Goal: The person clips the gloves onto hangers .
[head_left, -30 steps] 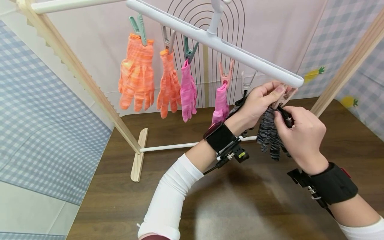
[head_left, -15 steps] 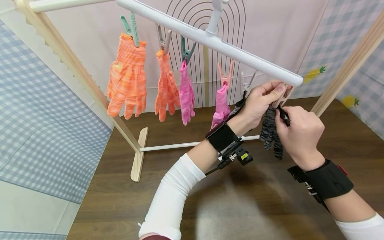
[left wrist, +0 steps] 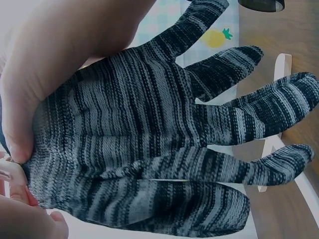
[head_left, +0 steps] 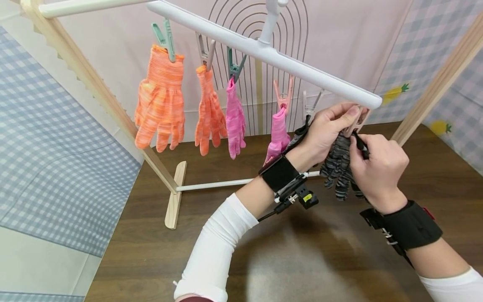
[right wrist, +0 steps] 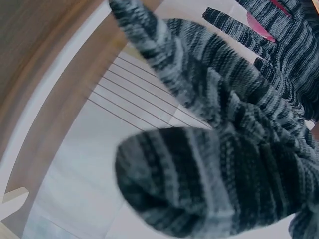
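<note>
A black-and-grey striped knit glove [head_left: 337,159] hangs fingers down beneath the right end of a white hanger [head_left: 302,69]. My left hand [head_left: 320,132] pinches a pale pink clothespin [head_left: 358,121] there, at the glove's cuff. Right beside it, my right hand [head_left: 381,167] grips the dark edge of that cuff between thumb and curled fingers. The left wrist view shows the glove [left wrist: 124,129] spread wide, fingertips at the right. Blurred glove fingers [right wrist: 199,179] fill the right wrist view. How far the clothespin bites on the cuff is hidden by my fingers.
Orange gloves [head_left: 162,100] and pink gloves [head_left: 235,121] hang from clothespins along the hanger. Another dark glove [head_left: 300,134] hangs behind my left wrist. Wooden posts [head_left: 102,92] flank the hanger, with a low white bar [head_left: 215,184] above the brown tabletop [head_left: 203,256].
Both hands have stayed at the glove's cuff, the right one shifting slightly. The striped glove has turned to and fro. The orange gloves have swung a little to the left.
</note>
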A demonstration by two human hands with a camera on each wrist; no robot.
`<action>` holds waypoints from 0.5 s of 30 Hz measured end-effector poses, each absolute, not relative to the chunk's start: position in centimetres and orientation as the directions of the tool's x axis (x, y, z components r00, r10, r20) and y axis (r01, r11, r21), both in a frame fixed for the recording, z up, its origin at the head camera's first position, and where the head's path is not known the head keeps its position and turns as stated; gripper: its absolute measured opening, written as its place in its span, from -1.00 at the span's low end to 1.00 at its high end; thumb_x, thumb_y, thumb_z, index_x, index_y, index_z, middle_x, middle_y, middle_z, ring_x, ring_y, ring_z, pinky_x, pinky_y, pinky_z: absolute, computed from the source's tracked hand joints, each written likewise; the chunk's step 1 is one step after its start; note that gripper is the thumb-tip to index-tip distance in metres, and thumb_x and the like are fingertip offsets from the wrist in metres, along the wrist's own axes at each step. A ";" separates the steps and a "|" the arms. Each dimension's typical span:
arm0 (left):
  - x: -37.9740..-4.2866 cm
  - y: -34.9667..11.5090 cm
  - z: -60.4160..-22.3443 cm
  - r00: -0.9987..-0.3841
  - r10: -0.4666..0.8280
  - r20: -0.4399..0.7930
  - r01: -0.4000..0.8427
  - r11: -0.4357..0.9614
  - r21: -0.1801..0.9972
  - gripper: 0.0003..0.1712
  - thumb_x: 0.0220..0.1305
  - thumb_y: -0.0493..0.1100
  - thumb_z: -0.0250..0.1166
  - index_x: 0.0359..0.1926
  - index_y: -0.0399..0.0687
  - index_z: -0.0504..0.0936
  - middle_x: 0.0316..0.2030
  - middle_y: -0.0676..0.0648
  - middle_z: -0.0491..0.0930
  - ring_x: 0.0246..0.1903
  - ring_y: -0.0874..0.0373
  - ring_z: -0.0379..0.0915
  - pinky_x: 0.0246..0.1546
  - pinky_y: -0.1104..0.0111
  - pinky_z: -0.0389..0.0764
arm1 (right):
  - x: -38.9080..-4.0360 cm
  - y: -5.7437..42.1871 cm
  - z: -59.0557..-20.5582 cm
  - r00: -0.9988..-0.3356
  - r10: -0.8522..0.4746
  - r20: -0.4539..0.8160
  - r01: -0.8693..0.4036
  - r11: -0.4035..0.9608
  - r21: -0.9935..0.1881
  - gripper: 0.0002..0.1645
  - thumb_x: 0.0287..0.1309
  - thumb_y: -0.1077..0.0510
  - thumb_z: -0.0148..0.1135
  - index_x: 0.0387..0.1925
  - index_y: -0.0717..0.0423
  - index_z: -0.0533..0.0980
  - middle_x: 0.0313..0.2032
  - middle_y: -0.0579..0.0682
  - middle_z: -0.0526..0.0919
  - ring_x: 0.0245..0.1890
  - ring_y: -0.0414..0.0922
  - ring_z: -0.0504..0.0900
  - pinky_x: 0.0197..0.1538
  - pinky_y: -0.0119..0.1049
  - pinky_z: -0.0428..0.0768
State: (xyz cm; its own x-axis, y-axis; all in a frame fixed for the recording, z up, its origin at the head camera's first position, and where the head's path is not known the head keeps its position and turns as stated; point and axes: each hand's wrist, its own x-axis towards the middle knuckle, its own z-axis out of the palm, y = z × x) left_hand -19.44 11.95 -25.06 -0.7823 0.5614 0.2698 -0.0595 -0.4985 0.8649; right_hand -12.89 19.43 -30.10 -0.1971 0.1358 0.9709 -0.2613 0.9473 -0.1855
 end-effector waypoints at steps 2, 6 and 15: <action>-19.4 11.9 -25.0 -0.781 0.563 0.271 -0.057 -0.496 0.866 -0.69 0.22 -0.42 0.00 -0.04 -0.56 0.39 -0.04 -0.47 0.40 0.03 -0.27 0.31 -0.39 0.61 0.39 | -12.9 19.4 -30.1 -0.188 0.142 0.972 -0.273 0.943 -0.191 -0.75 0.05 0.21 0.11 -0.53 0.39 0.52 -0.61 0.29 0.52 -0.63 0.22 0.35 -0.50 0.05 0.23; -19.5 12.0 -25.0 -0.784 0.566 0.256 -0.072 -0.492 0.868 -0.69 0.24 -0.39 0.00 -0.03 -0.55 0.39 -0.02 -0.45 0.40 0.04 -0.23 0.31 -0.35 0.61 0.41 | -12.9 19.5 -30.1 -0.184 0.142 0.973 -0.289 0.938 -0.191 -0.74 0.05 0.19 0.13 -0.51 0.38 0.53 -0.60 0.29 0.52 -0.63 0.22 0.36 -0.49 0.05 0.25; -20.0 11.8 -25.4 -0.763 0.592 0.260 -0.078 -0.483 0.872 -0.67 0.27 -0.35 -0.04 0.00 -0.52 0.37 0.02 -0.43 0.37 -0.15 0.10 0.47 -0.26 0.62 0.38 | -12.5 20.3 -30.1 -0.321 0.087 0.943 -0.271 0.946 -0.179 -0.70 0.04 0.14 0.10 -0.44 0.38 0.53 -0.61 0.25 0.52 -0.68 0.10 0.32 -0.51 -0.07 0.21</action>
State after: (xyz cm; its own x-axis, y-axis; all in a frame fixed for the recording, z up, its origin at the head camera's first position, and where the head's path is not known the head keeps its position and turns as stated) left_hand -20.02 11.77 -25.42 -0.7630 0.5918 0.2600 -0.0776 -0.4832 0.8720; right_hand -12.55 20.26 -30.08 -0.3210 0.0867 0.9431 -0.2709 0.9458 -0.1792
